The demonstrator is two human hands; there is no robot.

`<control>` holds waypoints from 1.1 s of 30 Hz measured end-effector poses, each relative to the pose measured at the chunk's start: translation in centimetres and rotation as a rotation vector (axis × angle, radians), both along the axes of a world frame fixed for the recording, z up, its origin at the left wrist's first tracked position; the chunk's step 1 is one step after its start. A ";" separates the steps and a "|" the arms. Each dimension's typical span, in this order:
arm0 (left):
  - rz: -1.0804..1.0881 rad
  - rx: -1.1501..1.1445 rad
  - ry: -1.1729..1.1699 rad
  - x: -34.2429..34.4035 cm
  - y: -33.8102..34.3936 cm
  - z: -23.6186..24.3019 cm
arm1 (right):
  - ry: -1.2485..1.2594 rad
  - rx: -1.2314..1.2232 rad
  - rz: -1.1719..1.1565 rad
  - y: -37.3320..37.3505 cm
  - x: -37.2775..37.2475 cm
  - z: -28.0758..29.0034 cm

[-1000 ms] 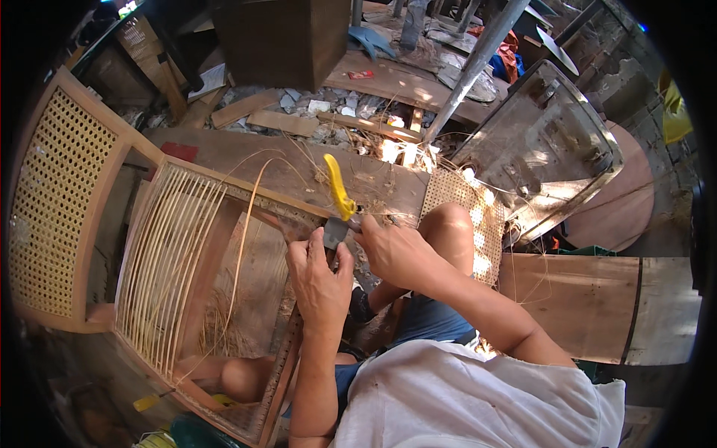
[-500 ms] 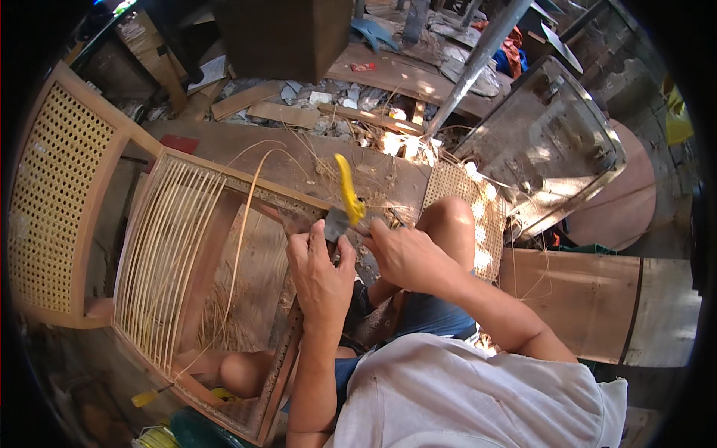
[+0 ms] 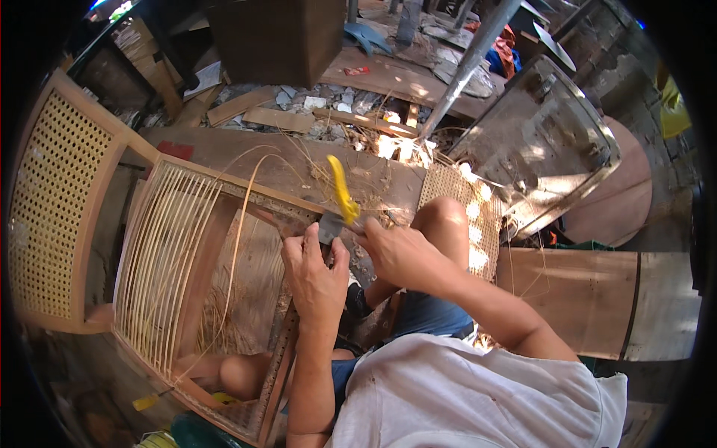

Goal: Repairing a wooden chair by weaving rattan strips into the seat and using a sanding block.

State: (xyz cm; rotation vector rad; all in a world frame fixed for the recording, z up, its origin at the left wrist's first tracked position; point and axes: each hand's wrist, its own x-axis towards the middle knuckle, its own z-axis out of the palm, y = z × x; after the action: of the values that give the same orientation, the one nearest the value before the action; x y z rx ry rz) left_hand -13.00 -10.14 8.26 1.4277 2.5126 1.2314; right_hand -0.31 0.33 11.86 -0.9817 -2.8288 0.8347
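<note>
The chair's wooden seat frame (image 3: 280, 351) lies tilted before me, with pale cane strands (image 3: 168, 261) strung side by side across its left part. At the frame's far right corner, my right hand (image 3: 399, 254) is closed round a tool with a curved yellow handle (image 3: 340, 190) and a flat grey metal head (image 3: 328, 227). The other end of its grip is hidden in my fist. My left hand (image 3: 317, 272) is against the same corner, fingers bent and thumb close to the grey head. What lies between those fingertips is hidden. One loose cane strand (image 3: 240, 239) arches over the seat opening.
The chair's woven cane back (image 3: 56, 216) stands at the left. A sheet of cane webbing (image 3: 478, 224) lies beyond my right knee. Boards (image 3: 567, 299), a worn metal panel (image 3: 534, 145) and a slanting pole (image 3: 470, 71) are on the right. A dark box (image 3: 276, 41) stands behind rubble and planks.
The whole view has shifted slightly. Both hands stay at the frame corner, and the yellow-handled tool keeps nearly the same place and tilt.
</note>
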 end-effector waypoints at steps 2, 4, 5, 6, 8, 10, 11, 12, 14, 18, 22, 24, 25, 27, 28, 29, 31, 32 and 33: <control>-0.006 0.005 -0.046 0.0 -0.1 0.0 | -0.053 -0.005 -0.020 -0.1 0.0 0.3; -0.007 0.034 0.013 0.1 -0.1 0.0 | -0.104 -0.033 -0.073 -0.1 -0.3 0.5; -0.011 0.018 0.002 0.1 0.0 0.0 | -0.024 -0.009 -0.036 0.0 -0.5 0.5; -0.022 0.019 -0.014 0.1 0.0 0.0 | 0.094 0.034 0.007 0.1 -0.7 0.5; -0.001 0.002 -0.006 0.1 0.0 0.0 | 0.131 0.072 0.015 0.1 -0.8 0.2; -0.005 0.011 -0.027 0.0 -0.1 -0.1 | -0.073 -0.005 -0.036 -0.2 -0.2 0.0; -0.005 0.027 0.002 0.0 -0.2 -0.2 | 0.007 0.025 -0.015 -0.2 -0.4 -0.3; -0.010 0.009 -0.023 0.0 -0.2 -0.2 | 0.022 0.024 -0.032 -0.2 -0.3 -0.4; -0.017 0.049 0.029 -0.1 -0.1 -0.2 | 0.040 0.019 -0.065 0.0 -0.3 -0.5; -0.011 0.014 -0.046 0.0 -0.1 -0.1 | 0.043 0.061 0.005 0.0 -0.4 -0.2; -0.025 -0.008 -0.010 0.1 -0.3 -0.1 | -0.133 -0.001 -0.040 -0.4 -0.3 0.0; -0.012 0.015 0.003 0.0 -0.1 0.0 | 0.059 0.083 -0.021 -0.3 -0.5 0.0; -0.023 0.011 -0.014 0.0 -0.2 0.0 | 0.039 0.075 -0.005 -0.2 -0.6 -0.1; -0.010 0.013 -0.007 0.0 -0.1 0.0 | 0.022 0.079 0.024 -0.1 -0.7 -0.1; -0.009 0.012 -0.024 0.0 -0.2 0.0 | -0.024 0.050 -0.004 -0.1 -0.6 -0.2; -0.003 0.007 -0.013 0.0 -0.2 0.0 | -0.150 -0.005 -0.037 -0.1 -0.5 -0.1; -0.001 0.018 0.031 0.0 -0.2 0.0 | -0.042 0.060 -0.013 -0.1 -0.5 -0.1; -0.012 -0.001 0.011 0.0 -0.2 0.0 | -0.030 0.076 -0.010 -0.1 -0.5 -0.1; -0.012 0.013 0.011 0.0 0.0 0.0 | -0.009 0.093 -0.016 -0.1 -0.5 0.0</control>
State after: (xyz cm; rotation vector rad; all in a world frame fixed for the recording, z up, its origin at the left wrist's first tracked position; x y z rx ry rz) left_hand -13.03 -10.19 8.26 1.4535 2.5040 1.2440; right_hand -0.82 0.26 11.85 -0.9963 -2.8342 0.6925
